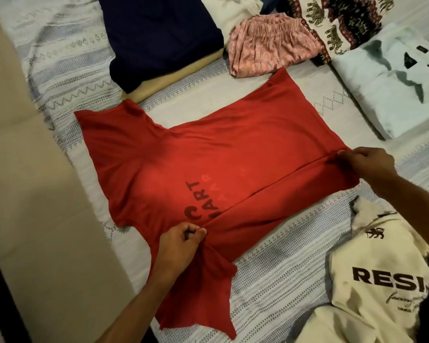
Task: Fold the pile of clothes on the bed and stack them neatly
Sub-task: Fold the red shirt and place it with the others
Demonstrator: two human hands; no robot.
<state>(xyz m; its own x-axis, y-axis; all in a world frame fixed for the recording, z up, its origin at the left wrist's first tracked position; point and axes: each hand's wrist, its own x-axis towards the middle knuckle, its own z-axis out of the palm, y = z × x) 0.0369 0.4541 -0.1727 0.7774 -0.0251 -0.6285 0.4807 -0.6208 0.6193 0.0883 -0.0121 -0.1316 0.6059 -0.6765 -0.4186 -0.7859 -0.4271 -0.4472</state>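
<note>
We see the red T-shirt [208, 154] spread flat across the middle of the bed [270, 268], w/ both hands at its near side. The left hand [181, 243] pinches the fabric near the shoulder, just below the dark lettering, fingers curled tight on a fold line. The right hand [367, 164] pinches the same fold at the hem end, off to the right. Between the 2 hands a straight crease runs diagonally, w/ the near strip of cloth turned over onto the body. The shirt is plain red, short-sleeved; 1 sleeve sticks out far left, the other hangs toward us under the left forearm. Print reads partly "ART", rest hidden by the fold. Just beside the right forearm lies a cream garment [377, 276] w/ dark lettering. Beyond the shirt sit a navy folded piece [159, 38], a pink garment [268, 43] and a pale folded shirt [391, 80].
</note>
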